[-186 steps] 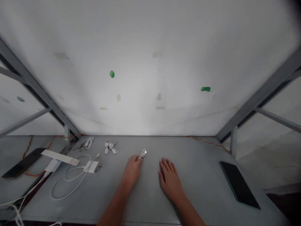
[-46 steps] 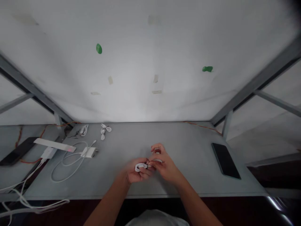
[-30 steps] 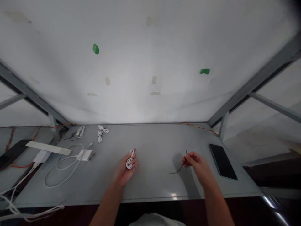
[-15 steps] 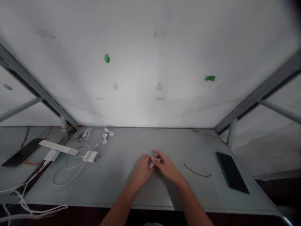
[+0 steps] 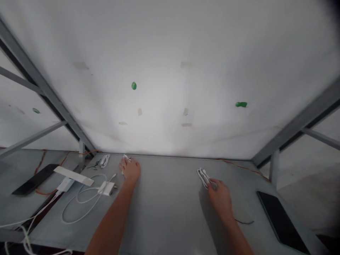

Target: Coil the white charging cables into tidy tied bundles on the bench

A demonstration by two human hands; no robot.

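Observation:
My left hand [image 5: 130,169] reaches to the back left of the grey table [image 5: 164,205] and lies over a small bundled white cable [image 5: 125,157], fingers curled on it. My right hand [image 5: 220,196] holds a coiled white cable [image 5: 203,176] by its near end, the coil resting on the table. A thin black twist tie [image 5: 243,222] lies beside my right wrist. Another bundled white cable [image 5: 105,160] sits just left of my left hand.
A white charger [image 5: 107,188] with a loose white cable loop [image 5: 79,207] lies at left, by a long white strip [image 5: 73,176]. A dark phone [image 5: 281,221] lies at the right edge, another dark phone [image 5: 33,179] on the neighbouring table. Grey frame posts [image 5: 275,164] stand at the back corners.
My hands were together at the table's middle on the white cable. Now the left has gone out to the back-left bundles and the right has carried the coil to the right.

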